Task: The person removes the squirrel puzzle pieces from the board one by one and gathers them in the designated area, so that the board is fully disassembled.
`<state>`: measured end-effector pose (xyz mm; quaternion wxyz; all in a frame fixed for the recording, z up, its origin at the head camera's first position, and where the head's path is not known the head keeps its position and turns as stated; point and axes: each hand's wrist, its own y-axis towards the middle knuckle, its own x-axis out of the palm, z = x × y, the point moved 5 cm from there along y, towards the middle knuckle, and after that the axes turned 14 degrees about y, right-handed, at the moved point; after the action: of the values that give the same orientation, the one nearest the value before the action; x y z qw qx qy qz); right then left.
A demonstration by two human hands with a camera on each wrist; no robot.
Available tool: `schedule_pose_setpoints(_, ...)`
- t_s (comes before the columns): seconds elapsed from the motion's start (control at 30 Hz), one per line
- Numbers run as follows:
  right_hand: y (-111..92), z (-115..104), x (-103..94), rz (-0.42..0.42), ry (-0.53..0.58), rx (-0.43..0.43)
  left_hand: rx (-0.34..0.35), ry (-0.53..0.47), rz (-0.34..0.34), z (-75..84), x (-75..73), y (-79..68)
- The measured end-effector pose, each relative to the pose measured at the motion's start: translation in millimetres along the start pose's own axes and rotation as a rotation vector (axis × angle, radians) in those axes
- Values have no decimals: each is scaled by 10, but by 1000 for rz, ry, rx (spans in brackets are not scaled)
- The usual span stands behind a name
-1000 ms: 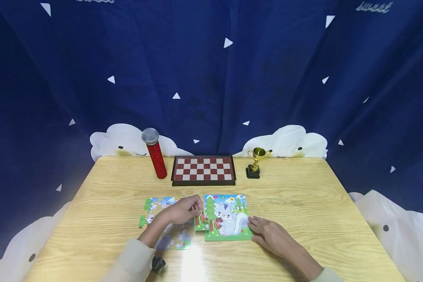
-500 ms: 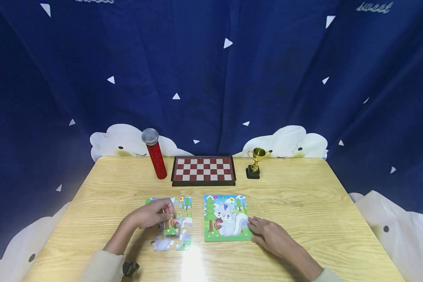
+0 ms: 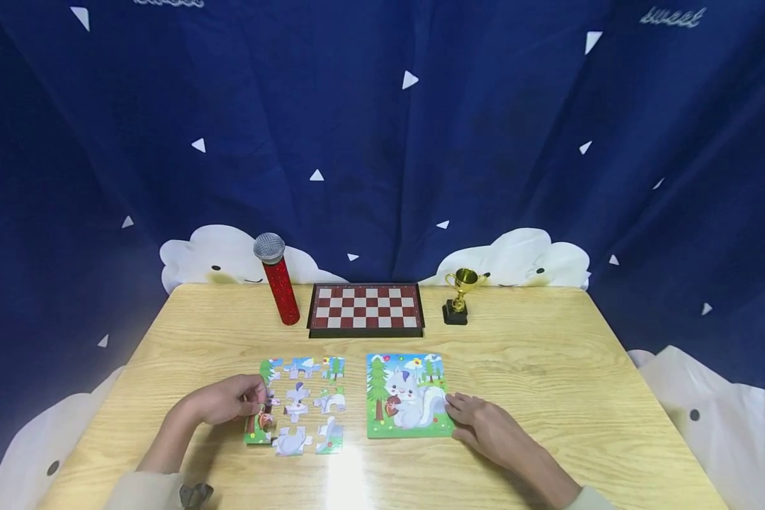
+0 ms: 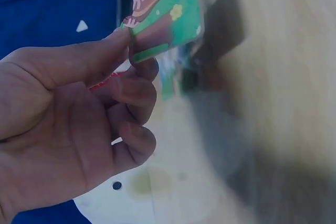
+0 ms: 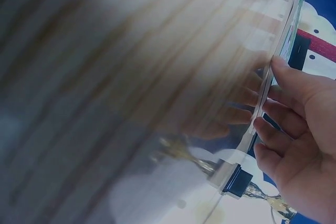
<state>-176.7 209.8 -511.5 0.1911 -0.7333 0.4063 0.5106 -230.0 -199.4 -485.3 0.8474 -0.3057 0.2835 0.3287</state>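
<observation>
My left hand (image 3: 229, 398) pinches a puzzle piece (image 4: 176, 22) between thumb and forefinger. Green grass, a brown tree trunk and part of an acorn are printed on it. In the head view it hangs over the lower left corner of a spread of puzzle pieces (image 3: 292, 442), lying slightly apart in rows. To their right lies a square squirrel picture board (image 3: 414, 411). My right hand (image 3: 492, 431) rests at that board's right edge, its fingers extended and touching the side.
Behind the puzzle, a red and white chessboard (image 3: 365, 308) lies at the back of the wooden table (image 3: 548, 354). A red microphone (image 3: 282, 290) stands left of it, a small gold trophy cup (image 3: 462, 290) right of it. A dark blue curtain (image 3: 382, 142) hangs behind.
My left hand has carried the puzzle piece leftward, from beside the picture board across the loose pieces to their lower left corner. My right hand has stayed at the board's edge.
</observation>
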Motion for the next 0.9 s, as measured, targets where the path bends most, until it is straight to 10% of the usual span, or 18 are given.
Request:
schedule_pose_setpoints(0.37, 0, 4, -8, -19, 9, 21, 42, -39, 14, -153, 95, -61)
schedule_pose_setpoints(0.9, 44, 38, -93, -90, 116, 119, -119, 88, 132, -162, 167, -50)
